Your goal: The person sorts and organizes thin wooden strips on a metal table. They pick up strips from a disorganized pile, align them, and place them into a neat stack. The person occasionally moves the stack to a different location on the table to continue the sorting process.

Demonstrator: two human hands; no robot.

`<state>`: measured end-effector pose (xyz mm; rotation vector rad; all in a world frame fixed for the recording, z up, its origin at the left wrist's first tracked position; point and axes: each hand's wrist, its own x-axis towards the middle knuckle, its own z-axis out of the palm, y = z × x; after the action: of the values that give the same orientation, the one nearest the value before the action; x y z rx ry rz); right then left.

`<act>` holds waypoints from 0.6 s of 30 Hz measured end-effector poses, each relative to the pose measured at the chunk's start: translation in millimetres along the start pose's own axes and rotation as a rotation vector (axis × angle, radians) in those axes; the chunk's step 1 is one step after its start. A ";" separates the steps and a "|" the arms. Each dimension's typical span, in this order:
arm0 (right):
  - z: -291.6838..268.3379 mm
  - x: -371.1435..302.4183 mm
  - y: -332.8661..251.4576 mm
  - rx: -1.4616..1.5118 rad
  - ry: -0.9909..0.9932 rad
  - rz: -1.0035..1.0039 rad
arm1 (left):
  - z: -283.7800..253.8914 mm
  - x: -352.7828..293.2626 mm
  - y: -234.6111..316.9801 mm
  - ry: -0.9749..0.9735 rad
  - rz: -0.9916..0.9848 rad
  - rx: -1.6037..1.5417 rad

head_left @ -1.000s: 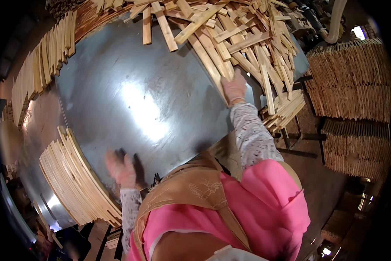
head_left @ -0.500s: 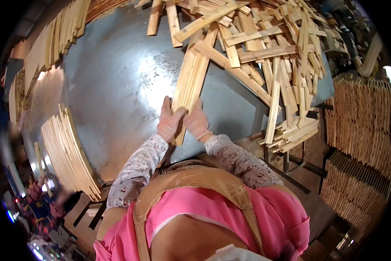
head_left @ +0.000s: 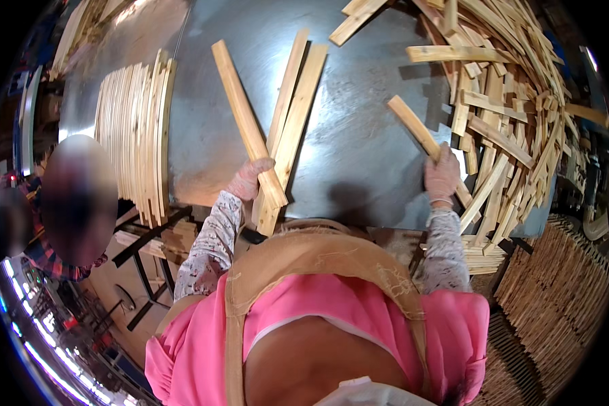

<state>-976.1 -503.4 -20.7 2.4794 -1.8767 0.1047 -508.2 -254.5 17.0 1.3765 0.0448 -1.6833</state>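
Note:
My gloved left hand (head_left: pixel 245 180) is closed around the near part of a wooden strip (head_left: pixel 238 108), which slants up and left over the metal table. Under and beside it lie two more strips (head_left: pixel 306 111), side by side, their near ends crossed by the held one. Well apart to the right, my gloved right hand (head_left: pixel 442 174) grips another wooden strip (head_left: pixel 410 123) at the edge of a loose pile. Its far end points up and left, and its near end passes below the hand.
The grey metal table (head_left: pixel 358 88) carries a jumbled pile of wooden strips (head_left: pixel 501 128) on the right. An even row of strips (head_left: pixel 132 135) lies at the left. Stacked wood (head_left: pixel 548 298) stands beyond the right edge. A person's plaid sleeve (head_left: pixel 50 260) shows at far left.
My hands were together on a bundle of strips; now they are far apart. The right has moved to the pile and holds a strip there. The whole view has turned to the right.

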 end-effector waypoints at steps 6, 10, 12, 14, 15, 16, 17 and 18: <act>-29.9 39.8 -109.0 0.621 -0.382 0.061 | -0.3 21.1 9.4 -0.012 0.107 -0.211; -40.9 91.8 -286.9 1.220 -0.627 0.279 | 20.6 42.3 28.3 -0.142 0.055 -0.206; 17.3 107.6 -327.0 1.220 -0.422 0.201 | 25.6 57.4 38.2 -0.185 0.069 -0.252; 12.9 105.9 -362.3 1.649 -0.528 0.500 | 12.3 59.7 51.8 -0.148 0.107 -0.243; -0.9 100.2 -379.2 1.950 -0.673 0.765 | 3.3 58.5 56.3 -0.121 0.131 -0.247; -3.0 92.3 -383.3 1.959 -0.704 0.712 | -1.4 55.6 60.2 -0.119 0.123 -0.158; -2.3 90.3 -386.3 1.969 -0.732 0.641 | -6.5 52.2 68.7 -0.120 0.130 -0.069; 1.0 89.1 -390.2 1.978 -0.763 0.569 | -11.5 48.6 74.9 -0.117 0.138 0.019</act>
<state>-576.5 -482.8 -8.8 2.2298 -3.9436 2.3135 -447.4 -320.7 11.7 1.2629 -0.1307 -1.6485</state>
